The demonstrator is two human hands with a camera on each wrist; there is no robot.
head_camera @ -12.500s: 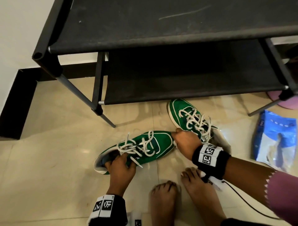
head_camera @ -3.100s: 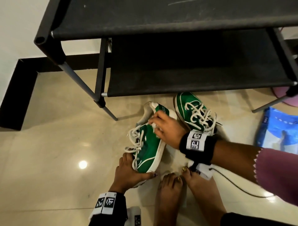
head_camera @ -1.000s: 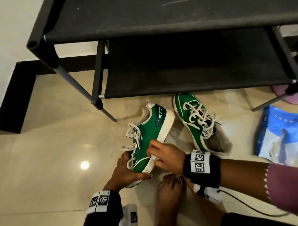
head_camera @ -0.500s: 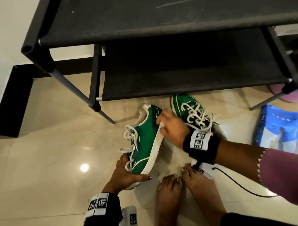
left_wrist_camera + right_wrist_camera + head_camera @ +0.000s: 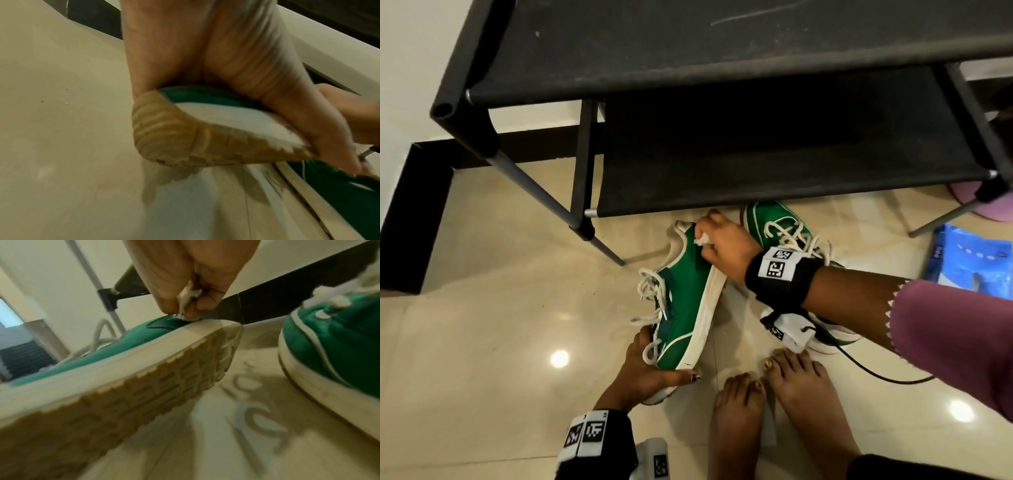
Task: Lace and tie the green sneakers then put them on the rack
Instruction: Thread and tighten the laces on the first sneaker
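Note:
One green sneaker with loose white laces is tipped on its side on the floor, tan sole facing right. My left hand grips its toe end, thumb along the white sole edge. My right hand pinches a small white wad of cloth or tissue against the upper near the heel. The second green sneaker stands upright just right of it with its laces in, partly hidden by my right wrist. The black rack stands right behind both shoes.
The rack's lower shelf edge hangs just above the shoes' far ends, and its leg stands at the left. My bare feet are close behind the shoes. A blue packet lies at the right. Pale tiled floor opens to the left.
My right hand has slid with the white wad along the tipped sneaker's side, from near the toe up to the heel. My left hand has kept hold of the toe.

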